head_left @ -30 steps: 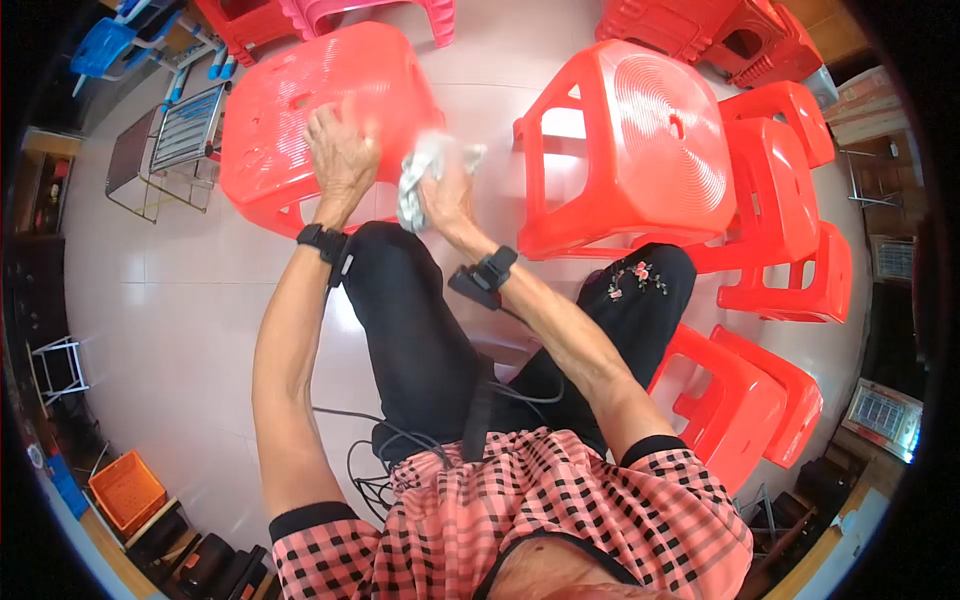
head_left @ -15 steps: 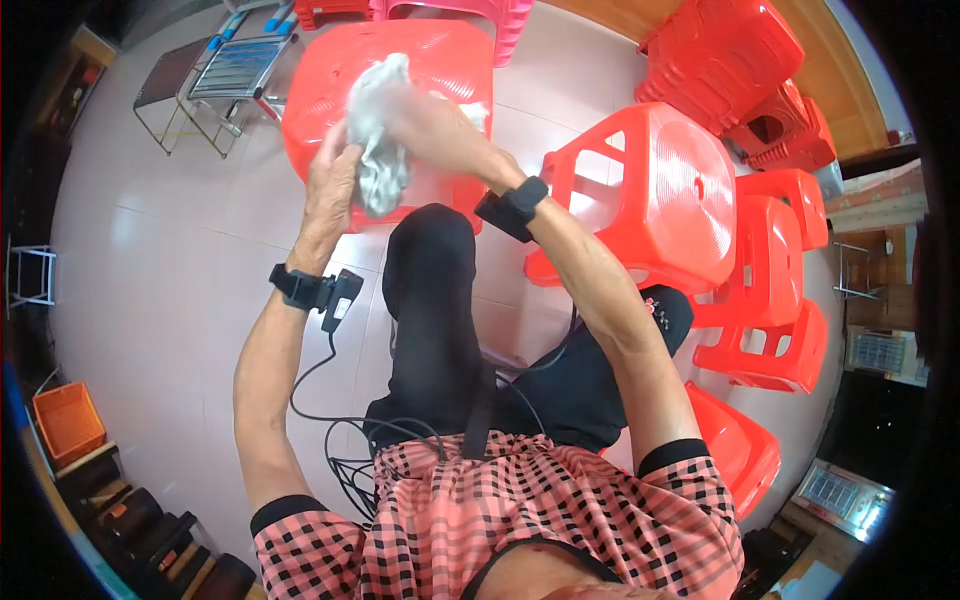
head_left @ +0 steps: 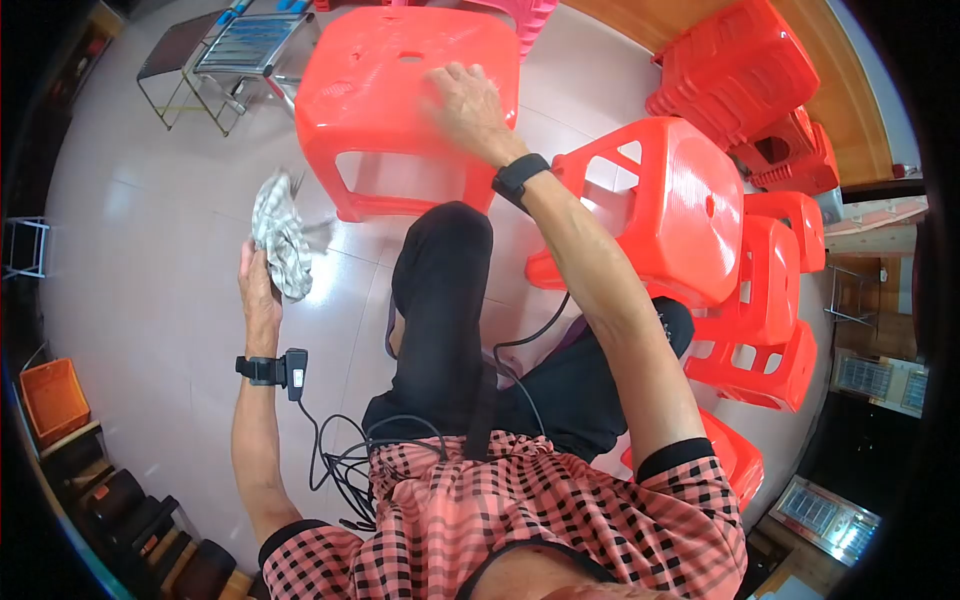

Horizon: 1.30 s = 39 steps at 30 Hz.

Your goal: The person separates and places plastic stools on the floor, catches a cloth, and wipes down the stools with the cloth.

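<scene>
A grey-and-white cloth (head_left: pixel 283 238) hangs in my left hand (head_left: pixel 260 285), out over the floor to the left of a red plastic stool (head_left: pixel 370 85). My fingers are closed on its near edge, and its far end is blurred. On the right part of that stool's seat rests my right hand (head_left: pixel 468 108), fingers spread and somewhat blurred, with nothing seen in it. Another red stool (head_left: pixel 705 205) is tipped on its side to the right, its ringed seat facing right.
More red stools (head_left: pixel 770 280) lie at the right, and stacked ones (head_left: pixel 735 70) stand at the upper right. A metal rack (head_left: pixel 250 45) is at the upper left, an orange crate (head_left: pixel 55 397) at the lower left. Black cables (head_left: pixel 345 460) hang beside my lap.
The cloth passed from my right hand to my left, which has moved left and down, away from the stool. My right hand has come down on the seat. The view has shifted.
</scene>
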### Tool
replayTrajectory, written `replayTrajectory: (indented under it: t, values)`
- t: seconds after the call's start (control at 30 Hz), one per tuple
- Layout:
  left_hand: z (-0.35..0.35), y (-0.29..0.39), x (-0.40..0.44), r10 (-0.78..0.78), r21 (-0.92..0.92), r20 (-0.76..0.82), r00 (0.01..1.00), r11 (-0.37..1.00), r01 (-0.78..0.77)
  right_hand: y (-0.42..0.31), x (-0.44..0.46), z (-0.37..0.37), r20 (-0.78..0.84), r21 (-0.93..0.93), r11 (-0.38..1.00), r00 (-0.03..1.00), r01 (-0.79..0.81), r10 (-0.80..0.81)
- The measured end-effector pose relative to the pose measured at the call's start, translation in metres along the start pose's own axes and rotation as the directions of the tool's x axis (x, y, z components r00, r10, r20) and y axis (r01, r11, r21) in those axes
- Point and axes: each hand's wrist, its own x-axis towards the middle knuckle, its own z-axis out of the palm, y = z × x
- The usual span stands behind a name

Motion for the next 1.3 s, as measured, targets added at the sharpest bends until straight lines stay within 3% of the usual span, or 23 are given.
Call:
replayTrajectory:
  t: [0.2, 0.4, 0.6, 0.7, 0.77, 0.83, 0.93, 1.03, 1.07, 1.17, 1.2, 1.27, 1.3]
  values:
    - [-0.024, -0.028, 0.0, 0.06, -0.007, -0.047, 0.997, 0.998, -0.06, 0.005, 0.003, 0.002, 0.008, -0.052, 0.999, 1.0, -0.003, 0.003]
    - [-0.032, -0.032, -0.002, -0.014, 0.069, -0.095, 0.995, 0.997, 0.021, 0.026, -0.029, -0.03, 0.063, -0.114, 0.993, 0.997, -0.043, 0.05]
    - [0.039, 0.002, 0.008, 0.068, 0.095, 0.045, 0.997, 0.993, -0.072, 0.035, -0.061, -0.066, 0.042, -0.093, 0.992, 0.995, -0.086, 0.09]
    - [0.1, 0.018, 0.01, 0.153, -0.015, 0.097, 0.983, 0.988, -0.152, 0.044, -0.07, -0.073, 0.041, -0.088, 0.992, 0.995, -0.086, 0.09]
    - [0.129, 0.027, 0.005, 0.153, 0.094, 0.24, 0.959, 0.979, -0.18, 0.047, -0.072, -0.072, 0.038, -0.077, 0.995, 0.997, -0.06, 0.063]
    - [0.15, -0.012, 0.012, 0.436, 0.408, 0.282, 0.854, 0.752, -0.519, 0.043, -0.07, -0.073, 0.04, -0.073, 0.996, 0.998, -0.052, 0.055]
    - [0.157, -0.041, 0.007, 0.719, 0.581, 0.362, 0.593, 0.323, -0.747, 0.038, -0.07, -0.072, 0.046, -0.077, 0.996, 0.997, -0.051, 0.055]
    - [0.14, -0.075, 0.011, 0.624, 0.514, 0.269, 0.734, 0.551, -0.657, 0.041, -0.067, -0.071, 0.041, -0.079, 0.996, 0.998, -0.033, 0.037]
    - [0.136, -0.085, 0.008, 0.55, 0.476, 0.205, 0.809, 0.666, -0.574, 0.041, -0.066, -0.07, 0.043, -0.075, 0.997, 0.999, -0.029, 0.032]
    - [0.105, -0.14, 0.015, 0.262, 0.483, 0.172, 0.95, 0.818, -0.313, 0.038, -0.067, -0.071, 0.058, -0.052, 0.997, 0.996, -0.063, 0.066]
    - [0.096, -0.159, 0.023, 0.368, 0.52, 0.149, 0.918, 0.76, -0.389, 0.037, -0.067, -0.072, 0.059, -0.043, 0.996, 0.995, -0.081, 0.084]
    - [0.071, -0.22, 0.046, 0.246, 0.555, 0.199, 0.949, 0.769, -0.316, 0.037, -0.066, -0.071, 0.068, -0.056, 0.993, 0.992, -0.101, 0.105]
    - [0.061, -0.234, 0.051, 0.259, 0.633, 0.22, 0.941, 0.695, -0.339, 0.035, -0.066, -0.072, 0.071, -0.063, 0.992, 0.991, -0.113, 0.117]
